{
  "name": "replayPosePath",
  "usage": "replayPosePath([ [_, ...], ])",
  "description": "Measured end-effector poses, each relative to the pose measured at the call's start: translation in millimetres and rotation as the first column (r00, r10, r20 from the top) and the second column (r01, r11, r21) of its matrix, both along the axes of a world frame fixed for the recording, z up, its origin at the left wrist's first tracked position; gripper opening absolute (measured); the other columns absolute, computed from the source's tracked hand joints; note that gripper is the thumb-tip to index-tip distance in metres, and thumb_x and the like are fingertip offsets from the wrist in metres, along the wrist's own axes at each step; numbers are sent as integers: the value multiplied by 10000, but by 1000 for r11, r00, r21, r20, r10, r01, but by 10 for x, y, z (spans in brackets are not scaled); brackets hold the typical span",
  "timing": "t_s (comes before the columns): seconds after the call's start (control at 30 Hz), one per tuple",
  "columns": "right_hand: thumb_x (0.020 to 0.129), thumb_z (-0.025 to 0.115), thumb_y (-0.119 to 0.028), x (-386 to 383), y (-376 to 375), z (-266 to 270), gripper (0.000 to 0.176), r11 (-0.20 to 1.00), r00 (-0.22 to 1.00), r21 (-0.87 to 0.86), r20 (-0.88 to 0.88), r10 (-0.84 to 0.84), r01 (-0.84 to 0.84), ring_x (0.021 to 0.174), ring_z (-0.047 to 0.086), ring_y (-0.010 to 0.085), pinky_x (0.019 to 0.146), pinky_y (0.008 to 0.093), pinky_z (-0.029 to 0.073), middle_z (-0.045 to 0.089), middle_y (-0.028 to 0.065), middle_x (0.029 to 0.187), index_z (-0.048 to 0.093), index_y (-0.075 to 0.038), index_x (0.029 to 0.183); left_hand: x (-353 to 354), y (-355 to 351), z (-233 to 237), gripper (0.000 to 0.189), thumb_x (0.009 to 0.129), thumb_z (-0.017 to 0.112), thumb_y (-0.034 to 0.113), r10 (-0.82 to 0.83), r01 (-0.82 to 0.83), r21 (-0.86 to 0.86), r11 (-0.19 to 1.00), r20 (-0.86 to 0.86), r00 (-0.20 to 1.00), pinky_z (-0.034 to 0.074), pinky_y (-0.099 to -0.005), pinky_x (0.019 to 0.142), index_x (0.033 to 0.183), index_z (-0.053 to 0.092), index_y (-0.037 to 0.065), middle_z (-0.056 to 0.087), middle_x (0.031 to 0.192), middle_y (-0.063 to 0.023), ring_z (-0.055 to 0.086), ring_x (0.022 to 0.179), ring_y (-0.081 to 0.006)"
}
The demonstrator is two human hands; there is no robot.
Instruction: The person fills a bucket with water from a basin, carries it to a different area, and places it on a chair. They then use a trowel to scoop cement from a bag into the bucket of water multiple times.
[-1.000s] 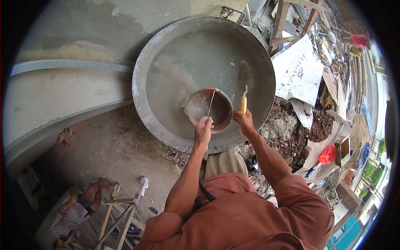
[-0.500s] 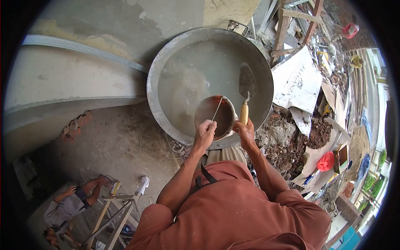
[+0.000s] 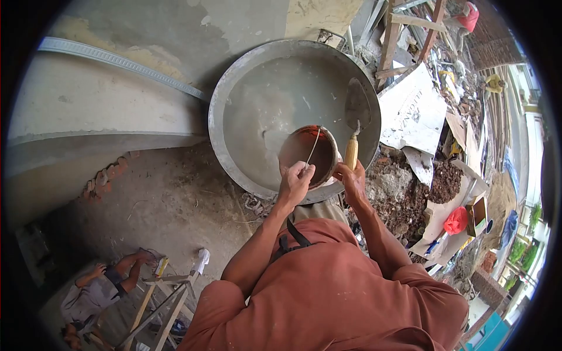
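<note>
Head camera looks straight down on a small reddish bucket (image 3: 309,157), which sits in the near right part of a wide metal basin (image 3: 233,70), close to the near rim. I cannot tell whether the bucket rests on the basin wall or hangs free. Its mouth is tipped a little toward the person, probably because it is carried only by its thin wire handle (image 3: 314,145). Held over the basin like this, anything that drips from it would fall inside, it seems.

The left hand (image 3: 295,180) is just near of the bucket, with its fingers closed together on the wire handle and the wrist bent slightly upward. The forearm comes straight from the near side.

Just to the right, the right hand (image 3: 353,178) has its fingers clamped around the wooden grip of a trowel (image 3: 356,108). The blade points far and lies over the right inner wall of the basin, so the tool stays beside the bucket and not across it. The two hands are near each other, almost side by side.

Grey wet mix (image 3: 263,117) covers the basin bottom. To the right lie a paper sack (image 3: 410,111), rubble (image 3: 404,193) and a red bag (image 3: 455,220). Well apart, near left on the floor (image 3: 170,205), another person (image 3: 93,292) sits by a wooden trestle (image 3: 170,295).
</note>
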State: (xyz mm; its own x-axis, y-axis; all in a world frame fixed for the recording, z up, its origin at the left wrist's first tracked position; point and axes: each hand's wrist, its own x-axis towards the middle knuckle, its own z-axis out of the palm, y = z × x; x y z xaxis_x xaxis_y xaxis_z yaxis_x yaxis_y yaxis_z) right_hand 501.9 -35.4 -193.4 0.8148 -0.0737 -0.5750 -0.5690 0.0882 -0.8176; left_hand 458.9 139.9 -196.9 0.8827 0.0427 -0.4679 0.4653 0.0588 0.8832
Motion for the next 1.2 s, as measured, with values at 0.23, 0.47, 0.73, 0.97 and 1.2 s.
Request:
replayPosePath([
  [0.23, 764, 612, -38, -29, 71, 152, 286, 998, 998, 51, 54, -43, 41, 804, 626, 214, 760, 338, 563, 575, 115, 897, 494, 60, 1006, 40, 46, 121, 263, 948, 550, 268, -32, 32, 19, 999, 48, 998, 289, -214, 493, 795, 573, 56, 466, 643, 45, 381, 567, -25],
  [0.47, 768, 609, -53, -76, -169, 80, 293, 999, 998, -41, 62, -20, 23, 811, 620, 200, 774, 334, 552, 582, 107, 911, 501, 51, 1021, 78, 125, 562, 278, 963, 515, 275, 13, -10, -70, 998, 51, 999, 324, -210, 551, 835, 590, 40, 471, 654, 33, 403, 599, -39],
  [0.73, 777, 613, -74, -162, -250, 271, 338, 994, 999, 108, 39, -7, 3, 822, 625, 205, 833, 341, 539, 612, 130, 942, 483, 53, 1062, -20, 30, 1110, 291, 980, 476, 247, 44, -13, -228, 973, 128, 991, 348, -221, 603, 818, 579, 29, 405, 656, 44, 388, 624, -61],
  [0.97, 795, 603, -98, -179, -67, 355, 351, 977, 999, 212, 34, 20, -27, 834, 636, 207, 852, 345, 546, 617, 157, 984, 466, 57, 1079, -5, 133, 1215, 313, 984, 470, 247, 213, -186, -230, 955, 99, 972, 285, -211, 542, 763, 567, 48, 341, 619, 69, 311, 576, -36],
  [1.2, 768, 626, -39, -84, 248, 581, 310, 979, 995, 193, 95, 39, -57, 787, 647, 199, 808, 332, 568, 605, 140, 918, 469, 58, 1017, -29, 336, 952, 312, 982, 468, 214, 294, -275, -227, 934, 54, 954, 289, -205, 534, 733, 564, 53, 328, 600, 74, 303, 556, -38],
])
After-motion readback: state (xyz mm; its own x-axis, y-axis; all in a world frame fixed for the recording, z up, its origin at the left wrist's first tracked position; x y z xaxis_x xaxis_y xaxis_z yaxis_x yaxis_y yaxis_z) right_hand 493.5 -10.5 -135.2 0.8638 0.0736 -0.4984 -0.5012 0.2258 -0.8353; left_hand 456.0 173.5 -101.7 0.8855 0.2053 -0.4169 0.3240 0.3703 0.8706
